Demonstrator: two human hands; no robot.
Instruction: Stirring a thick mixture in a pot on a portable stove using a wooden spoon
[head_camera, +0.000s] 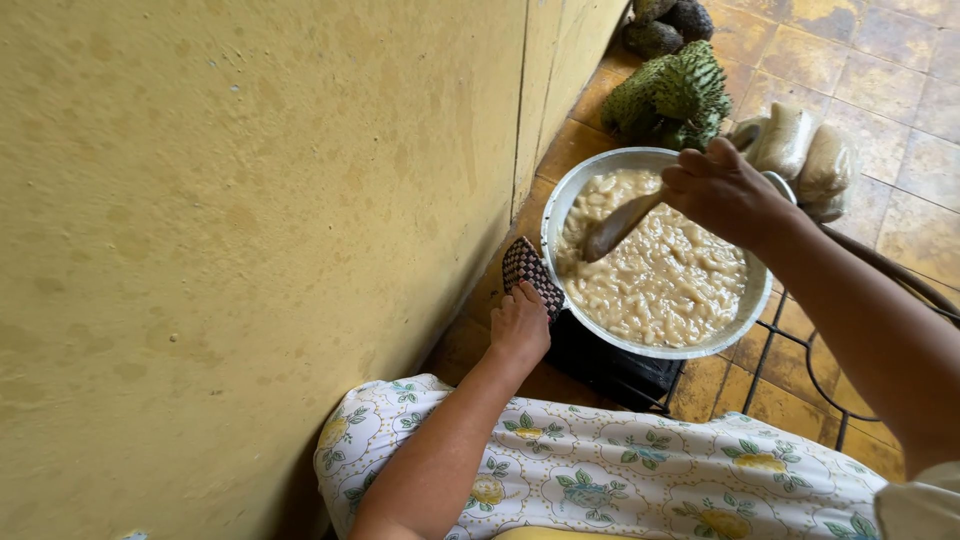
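Note:
A wide metal pot (560, 200) full of pale, lumpy, creamy food stands on a dark stove (610, 365) low in front of me. My right hand (725, 190) grips the handle of a wooden spoon (612, 228), whose bowl dips into the food near the pot's left side. My left hand (520, 322) presses a checkered pot holder (530, 270) against the pot's near left rim. My lap, in a flowered cloth (620, 470), is below.
A yellow wall (250, 220) runs close along the left. Green spiky fruits (675, 95) and darker ones (665, 25) lie on the tiled floor beyond the pot. Bags of pale grain (805, 145) sit right of them. A black wire frame (800, 360) stands by the stove.

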